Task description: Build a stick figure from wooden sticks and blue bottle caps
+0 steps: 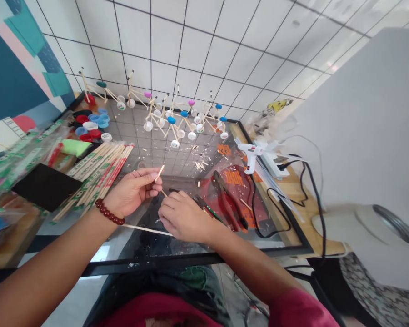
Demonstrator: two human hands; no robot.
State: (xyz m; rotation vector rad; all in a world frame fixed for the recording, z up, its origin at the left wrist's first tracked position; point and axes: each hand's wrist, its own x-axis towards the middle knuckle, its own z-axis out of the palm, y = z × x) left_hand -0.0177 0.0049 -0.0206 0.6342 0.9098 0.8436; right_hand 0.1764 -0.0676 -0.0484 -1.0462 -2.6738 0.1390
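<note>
Pinched between the thumb and finger of my left hand (136, 188) is a short piece of wooden stick (159, 174), tilted upward. My right hand (186, 215) is closed just to its right, fingers curled over a thin wooden stick (164, 193) whose end points toward my left fingers. Most of that second stick is hidden by the hand. On the glass tabletop below lies a longer pale stick (146, 230), running from under my left wrist to my right hand. Red-handled pliers (227, 200) rest right of my right hand.
Small stick-and-bottle-cap figures (175, 120) stand along the back. Bundled chopsticks (98, 170), loose caps (94, 127) and a black square (47, 186) lie at left. A white glue gun (250, 155) and power strip (274, 162) with black cable sit at right. Wood scraps (200, 166) litter the glass.
</note>
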